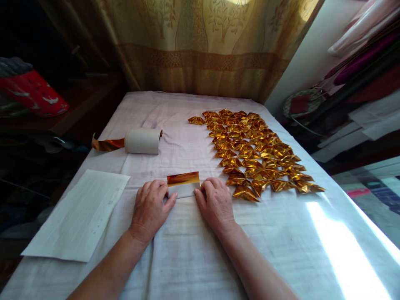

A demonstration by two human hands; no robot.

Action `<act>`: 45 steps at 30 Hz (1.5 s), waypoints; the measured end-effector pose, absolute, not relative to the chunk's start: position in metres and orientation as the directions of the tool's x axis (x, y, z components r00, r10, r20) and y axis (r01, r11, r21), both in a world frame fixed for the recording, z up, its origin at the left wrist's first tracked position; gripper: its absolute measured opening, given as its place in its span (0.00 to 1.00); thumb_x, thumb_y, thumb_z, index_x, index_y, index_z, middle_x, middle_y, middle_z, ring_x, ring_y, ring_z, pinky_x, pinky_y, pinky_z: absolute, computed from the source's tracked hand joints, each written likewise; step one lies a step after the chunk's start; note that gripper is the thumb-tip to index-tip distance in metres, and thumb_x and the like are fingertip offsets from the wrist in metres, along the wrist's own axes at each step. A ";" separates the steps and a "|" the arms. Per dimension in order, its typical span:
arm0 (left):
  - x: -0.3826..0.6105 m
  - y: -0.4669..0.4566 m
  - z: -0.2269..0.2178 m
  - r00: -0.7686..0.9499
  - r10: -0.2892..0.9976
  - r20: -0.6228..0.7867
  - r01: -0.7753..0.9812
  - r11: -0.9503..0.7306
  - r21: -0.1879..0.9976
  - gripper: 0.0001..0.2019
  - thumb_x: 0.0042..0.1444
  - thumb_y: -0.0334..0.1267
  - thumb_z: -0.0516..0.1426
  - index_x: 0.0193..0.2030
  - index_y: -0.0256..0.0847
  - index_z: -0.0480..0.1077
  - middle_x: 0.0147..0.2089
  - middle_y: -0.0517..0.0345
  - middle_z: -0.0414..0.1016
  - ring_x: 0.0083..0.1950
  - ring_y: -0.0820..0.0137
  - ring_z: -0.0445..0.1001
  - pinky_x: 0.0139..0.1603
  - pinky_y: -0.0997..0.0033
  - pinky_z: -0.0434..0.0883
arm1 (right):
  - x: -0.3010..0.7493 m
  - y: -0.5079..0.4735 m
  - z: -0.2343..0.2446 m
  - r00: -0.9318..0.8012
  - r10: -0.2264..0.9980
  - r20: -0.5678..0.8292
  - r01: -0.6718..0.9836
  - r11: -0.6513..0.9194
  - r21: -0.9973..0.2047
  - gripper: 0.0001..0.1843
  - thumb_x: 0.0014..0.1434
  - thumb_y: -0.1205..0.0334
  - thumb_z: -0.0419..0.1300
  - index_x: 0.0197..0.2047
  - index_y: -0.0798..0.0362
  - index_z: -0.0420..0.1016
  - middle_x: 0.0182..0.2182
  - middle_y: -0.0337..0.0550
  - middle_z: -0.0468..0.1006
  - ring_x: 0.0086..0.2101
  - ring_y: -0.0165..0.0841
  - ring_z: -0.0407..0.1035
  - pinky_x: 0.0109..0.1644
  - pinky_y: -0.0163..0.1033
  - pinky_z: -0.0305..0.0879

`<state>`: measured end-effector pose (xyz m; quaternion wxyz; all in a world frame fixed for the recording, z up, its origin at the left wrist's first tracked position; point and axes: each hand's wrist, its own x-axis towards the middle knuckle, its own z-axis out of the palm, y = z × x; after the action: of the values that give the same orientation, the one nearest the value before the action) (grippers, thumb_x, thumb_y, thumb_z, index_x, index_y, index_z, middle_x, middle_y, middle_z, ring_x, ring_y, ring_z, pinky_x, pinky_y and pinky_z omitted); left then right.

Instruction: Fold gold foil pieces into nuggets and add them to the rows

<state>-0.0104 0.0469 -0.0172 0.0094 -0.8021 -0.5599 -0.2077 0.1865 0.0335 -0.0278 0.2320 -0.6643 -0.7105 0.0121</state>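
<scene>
A small sheet of gold foil paper lies on the cloth in front of me, its far strip shiny gold and its near part white. My left hand has its curled fingers and thumb on the sheet's left edge. At the opposite edge, my right hand pinches the paper with thumb and bent fingers. To the right, several folded gold foil ingots stand in close rows. Beyond my left hand lies a whitish paper roll, with gold foil showing at both ends.
A printed white sheet lies on the white tablecloth at the left. A red container stands on a dark shelf at the far left. Behind the table hangs a patterned curtain. Piled cloths are at the right.
</scene>
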 end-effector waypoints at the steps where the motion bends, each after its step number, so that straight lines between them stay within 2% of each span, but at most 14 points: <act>1: -0.010 0.047 -0.017 0.289 0.894 0.342 0.903 -0.373 0.213 0.11 0.58 0.42 0.59 0.27 0.43 0.64 0.38 0.53 0.74 0.41 0.59 0.70 0.43 0.59 0.66 | 0.186 0.033 -0.028 -0.007 0.949 0.315 0.937 0.116 -0.329 0.08 0.63 0.57 0.60 0.34 0.50 0.70 0.38 0.45 0.76 0.39 0.40 0.65 0.42 0.43 0.55; 4: -0.011 0.047 -0.019 0.290 0.895 0.339 0.905 -0.371 0.205 0.11 0.58 0.42 0.59 0.28 0.43 0.63 0.38 0.54 0.74 0.42 0.60 0.70 0.43 0.59 0.66 | 0.186 0.033 -0.029 0.007 0.940 0.340 0.934 0.116 -0.339 0.06 0.63 0.57 0.60 0.39 0.51 0.71 0.38 0.46 0.76 0.40 0.41 0.66 0.42 0.43 0.55; 7: -0.012 0.048 -0.022 0.270 0.898 0.348 0.902 -0.362 0.234 0.09 0.58 0.42 0.60 0.32 0.43 0.64 0.37 0.54 0.72 0.42 0.59 0.70 0.44 0.59 0.66 | 0.187 0.033 -0.030 0.019 0.925 0.379 0.926 0.126 -0.355 0.09 0.63 0.58 0.58 0.45 0.52 0.70 0.39 0.47 0.76 0.41 0.42 0.66 0.43 0.43 0.56; 12: -0.013 0.048 -0.026 0.209 0.907 0.365 0.887 -0.333 0.321 0.12 0.57 0.39 0.60 0.46 0.43 0.66 0.44 0.53 0.74 0.46 0.58 0.71 0.48 0.59 0.67 | 0.188 0.033 -0.030 0.007 0.934 0.358 0.920 0.135 -0.368 0.07 0.63 0.59 0.59 0.43 0.51 0.72 0.39 0.46 0.76 0.40 0.40 0.66 0.43 0.42 0.56; 16: -0.012 0.047 -0.023 0.251 0.919 0.304 0.892 -0.342 0.296 0.04 0.58 0.40 0.60 0.40 0.46 0.72 0.44 0.54 0.73 0.46 0.59 0.70 0.47 0.59 0.66 | 0.187 0.033 -0.026 -0.013 0.953 0.304 0.920 0.130 -0.370 0.04 0.63 0.60 0.60 0.36 0.49 0.74 0.40 0.43 0.76 0.41 0.38 0.65 0.42 0.41 0.54; 20: -0.011 0.047 -0.018 0.246 0.933 0.262 0.901 -0.319 0.292 0.04 0.58 0.41 0.60 0.38 0.46 0.74 0.44 0.55 0.72 0.47 0.59 0.70 0.48 0.60 0.65 | 0.180 0.033 -0.019 0.017 0.969 0.248 0.936 0.072 -0.344 0.03 0.61 0.61 0.62 0.35 0.49 0.75 0.40 0.43 0.75 0.41 0.38 0.65 0.42 0.41 0.53; 23: -0.009 0.048 -0.017 0.243 0.940 0.239 0.907 -0.308 0.289 0.05 0.58 0.41 0.60 0.39 0.46 0.74 0.45 0.54 0.72 0.48 0.59 0.70 0.48 0.59 0.65 | 0.173 0.035 -0.014 0.052 0.977 0.207 0.951 0.015 -0.310 0.09 0.58 0.53 0.64 0.33 0.50 0.74 0.40 0.43 0.75 0.41 0.39 0.65 0.43 0.42 0.52; 26: -0.009 0.048 -0.017 0.239 0.940 0.242 0.910 -0.304 0.281 0.05 0.58 0.42 0.60 0.39 0.46 0.74 0.46 0.54 0.73 0.48 0.59 0.70 0.48 0.59 0.65 | 0.167 0.036 -0.014 0.068 0.972 0.226 0.964 -0.005 -0.267 0.18 0.54 0.43 0.66 0.33 0.51 0.72 0.39 0.45 0.74 0.42 0.41 0.64 0.44 0.44 0.52; 29: -0.009 0.048 -0.017 0.244 0.938 0.246 0.909 -0.310 0.279 0.05 0.58 0.42 0.60 0.39 0.46 0.74 0.45 0.54 0.73 0.47 0.59 0.70 0.47 0.59 0.65 | 0.166 0.037 -0.016 0.064 0.968 0.241 0.966 0.000 -0.259 0.21 0.53 0.41 0.66 0.33 0.51 0.71 0.38 0.46 0.74 0.42 0.42 0.64 0.44 0.44 0.52; 31: -0.009 0.047 -0.018 0.248 0.939 0.240 0.907 -0.312 0.282 0.05 0.58 0.41 0.60 0.39 0.46 0.74 0.45 0.54 0.73 0.47 0.59 0.70 0.48 0.59 0.65 | 0.169 0.037 -0.018 0.065 0.970 0.233 0.956 0.006 -0.294 0.19 0.54 0.44 0.67 0.33 0.50 0.71 0.38 0.45 0.74 0.42 0.42 0.64 0.44 0.44 0.52; 37: -0.012 0.047 -0.020 0.253 0.939 0.232 0.904 -0.314 0.288 0.05 0.59 0.41 0.60 0.39 0.46 0.74 0.46 0.54 0.73 0.48 0.59 0.69 0.48 0.59 0.64 | 0.185 0.037 -0.020 0.014 0.977 0.211 0.891 0.084 -0.446 0.03 0.58 0.63 0.64 0.34 0.49 0.73 0.40 0.41 0.75 0.42 0.38 0.66 0.43 0.41 0.53; 42: -0.007 0.048 -0.014 0.237 0.947 0.214 0.919 -0.290 0.265 0.05 0.58 0.41 0.60 0.39 0.46 0.74 0.45 0.54 0.73 0.48 0.59 0.69 0.47 0.59 0.64 | 0.186 0.037 -0.023 0.010 0.971 0.239 0.871 0.109 -0.479 0.02 0.59 0.67 0.63 0.35 0.50 0.74 0.40 0.42 0.75 0.43 0.38 0.67 0.44 0.41 0.54; 45: 0.004 0.050 -0.006 0.231 0.957 0.177 0.945 -0.264 0.191 0.10 0.57 0.47 0.61 0.37 0.44 0.72 0.42 0.53 0.72 0.45 0.57 0.68 0.45 0.57 0.64 | 0.184 0.037 -0.023 0.017 0.968 0.252 0.868 0.110 -0.484 0.02 0.59 0.66 0.63 0.35 0.50 0.74 0.40 0.41 0.76 0.42 0.38 0.67 0.43 0.41 0.54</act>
<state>0.0037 0.0504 -0.0064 -0.0217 -0.7842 -0.6064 -0.1297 0.1840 0.0370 -0.0231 0.2689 -0.6606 -0.6949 0.0923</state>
